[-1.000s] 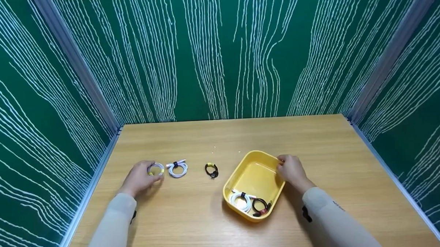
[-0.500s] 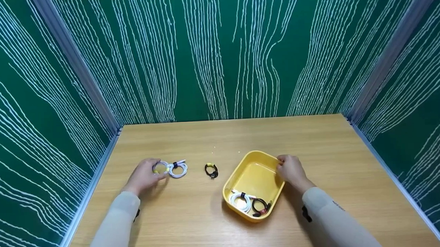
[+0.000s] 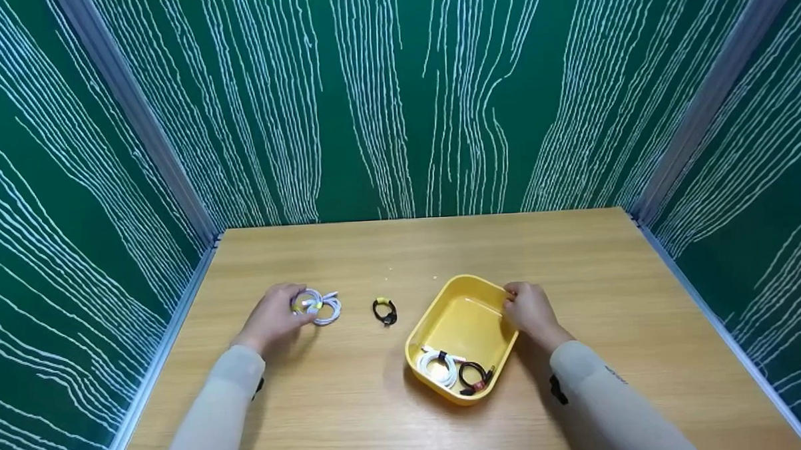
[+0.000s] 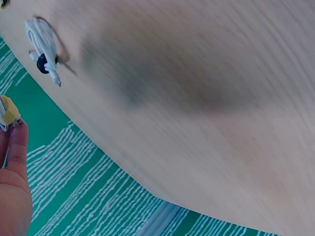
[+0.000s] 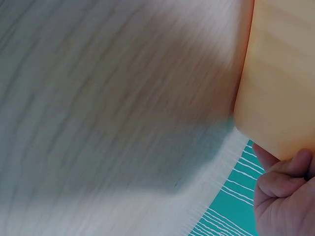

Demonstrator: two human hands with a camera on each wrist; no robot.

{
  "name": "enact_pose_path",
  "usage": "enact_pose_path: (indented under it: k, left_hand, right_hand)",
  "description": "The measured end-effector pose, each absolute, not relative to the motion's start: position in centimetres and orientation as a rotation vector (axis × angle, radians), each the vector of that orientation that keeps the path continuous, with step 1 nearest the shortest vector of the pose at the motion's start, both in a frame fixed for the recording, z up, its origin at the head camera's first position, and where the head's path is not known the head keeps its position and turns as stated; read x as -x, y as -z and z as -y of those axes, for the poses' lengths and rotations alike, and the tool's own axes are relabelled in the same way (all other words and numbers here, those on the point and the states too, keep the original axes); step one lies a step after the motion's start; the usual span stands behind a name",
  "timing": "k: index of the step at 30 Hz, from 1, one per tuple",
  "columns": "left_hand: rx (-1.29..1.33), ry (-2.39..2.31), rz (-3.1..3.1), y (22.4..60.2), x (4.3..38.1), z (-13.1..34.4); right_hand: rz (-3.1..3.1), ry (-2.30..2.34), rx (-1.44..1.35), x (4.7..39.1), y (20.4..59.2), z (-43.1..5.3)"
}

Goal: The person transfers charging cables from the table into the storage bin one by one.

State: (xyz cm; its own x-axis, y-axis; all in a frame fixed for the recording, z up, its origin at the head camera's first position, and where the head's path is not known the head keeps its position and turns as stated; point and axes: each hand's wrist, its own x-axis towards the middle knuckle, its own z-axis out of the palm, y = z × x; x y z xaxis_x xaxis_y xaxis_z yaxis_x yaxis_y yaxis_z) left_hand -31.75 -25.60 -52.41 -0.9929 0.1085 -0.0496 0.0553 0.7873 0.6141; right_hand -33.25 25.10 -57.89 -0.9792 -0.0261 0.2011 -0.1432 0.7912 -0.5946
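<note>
Between thumb and fingers my left hand [image 3: 274, 317] pinches a coiled white cable with a yellow tie [image 4: 9, 113], raised over the table. In the head view it overlaps another coiled white cable with a black tie [image 3: 337, 312] lying on the wood. In the left wrist view the two coils are apart. My right hand [image 3: 533, 313] grips the far right rim of a yellow plastic bin [image 3: 470, 316]. Its curled fingers show under the bin's corner in the right wrist view. Inside the bin's near end lie a white coiled cable [image 3: 451, 378] and a black one with a red tie [image 3: 478, 385].
A small black coiled cable with a yellow tie [image 3: 392, 316] lies on the wooden table [image 3: 340, 400] between the left hand and the bin. A few tiny pale specks dot the wood behind it. Green panels with white lines [image 3: 416, 104] enclose the table at back and sides.
My left hand has moved right with the yellow-tied white cable, from beside the black-tied coil to over its left part. The right hand and the bin have stayed put.
</note>
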Motion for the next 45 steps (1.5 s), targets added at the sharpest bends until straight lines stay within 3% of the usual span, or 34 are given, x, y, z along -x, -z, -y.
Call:
enact_pose_path:
  k: [23,45]
  left_hand:
    - [-0.355,-0.964,-2.966,52.1,31.6,23.3]
    - [-0.370,-0.963,-2.937,51.6,31.5,21.5]
  right_hand:
    - [2.807,-0.980,-0.087,33.2,58.0,-25.1]
    - [2.820,-1.004,-0.076,33.2,57.8,-25.2]
